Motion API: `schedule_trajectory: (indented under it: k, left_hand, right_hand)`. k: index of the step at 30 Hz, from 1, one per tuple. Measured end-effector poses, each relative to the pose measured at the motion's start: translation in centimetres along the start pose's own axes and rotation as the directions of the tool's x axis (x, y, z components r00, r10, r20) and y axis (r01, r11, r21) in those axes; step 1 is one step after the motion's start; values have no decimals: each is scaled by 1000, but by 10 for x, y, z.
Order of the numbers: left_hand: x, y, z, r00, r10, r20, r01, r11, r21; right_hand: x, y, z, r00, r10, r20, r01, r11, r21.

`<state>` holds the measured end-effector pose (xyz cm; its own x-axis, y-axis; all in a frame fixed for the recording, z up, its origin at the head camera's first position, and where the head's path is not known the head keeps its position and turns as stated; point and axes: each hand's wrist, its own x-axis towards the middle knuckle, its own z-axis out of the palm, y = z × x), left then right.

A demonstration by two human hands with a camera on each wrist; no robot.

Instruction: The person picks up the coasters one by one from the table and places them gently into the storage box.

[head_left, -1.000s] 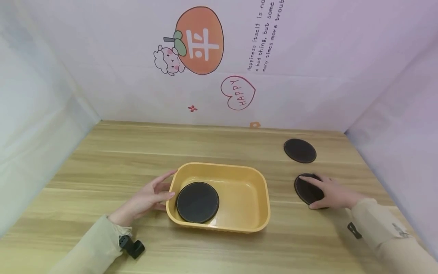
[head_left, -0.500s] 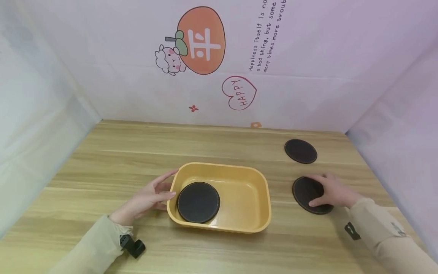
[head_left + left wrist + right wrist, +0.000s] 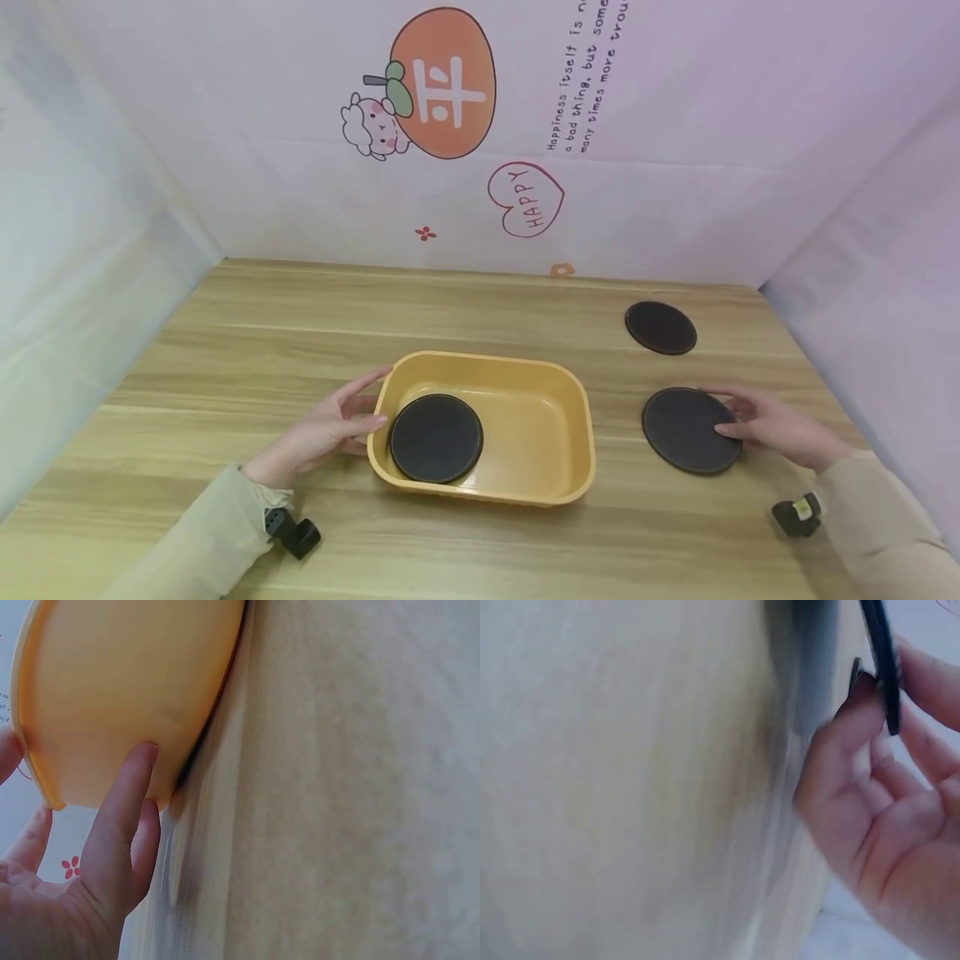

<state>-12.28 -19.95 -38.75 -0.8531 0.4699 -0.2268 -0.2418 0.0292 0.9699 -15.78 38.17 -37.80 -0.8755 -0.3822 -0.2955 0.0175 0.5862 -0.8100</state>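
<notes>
A yellow plastic basin (image 3: 532, 433) stands on the table, with a round black coaster (image 3: 437, 438) flat in its left half. My left hand (image 3: 318, 432) is at the basin's left end, its thumb on the rim. In the left wrist view, its fairly straight fingers (image 3: 116, 825) touch the outer wall. To the right, my right hand (image 3: 776, 427) pinches the right edge of another black coaster (image 3: 686, 432), thumb on top and fingers beneath. The right wrist view shows this coaster (image 3: 881, 660) edge-on, raised off the table; most of it is out of frame.
A further black coaster (image 3: 661, 327) lies flat near the back right of the wooden table (image 3: 300, 325). White printed cloth (image 3: 637, 208) rises behind the table and along both sides. A dark device (image 3: 291, 533) is strapped to the left wrist, another (image 3: 798, 515) to the right.
The right hand has shifted from lying over the coaster to pinching its right edge, and the coaster has come up from the table. The left hand and basin have stayed in place.
</notes>
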Motion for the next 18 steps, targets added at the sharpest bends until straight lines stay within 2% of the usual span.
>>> schedule_trajectory:
  k: [3,5,9,12,15,18]
  left_hand:
    - [-1,1,1,1000,-3,1,3,1000,0]
    - [-2,1,2,1000,2,11,-2,1000,-2]
    - [-3,1,3,1000,10,20,-10,1000,-11]
    - [-3,2,4,1000,10,15,-9,1000,-13]
    - [-2,1,3,1000,2,6,-2,1000,-10]
    - [-1,1,1,1000,-5,-4,5,1000,-3]
  right_hand:
    - [-2,5,-4,995,-37,96,13,972,236]
    - [-2,8,-5,984,-87,157,22,927,374]
    - [0,8,-4,960,-168,226,14,830,557]
    - [5,5,-1,933,-254,254,12,729,684]
    - [10,-1,2,906,-350,240,13,588,809]
    - [15,-10,5,892,-406,196,15,461,888]
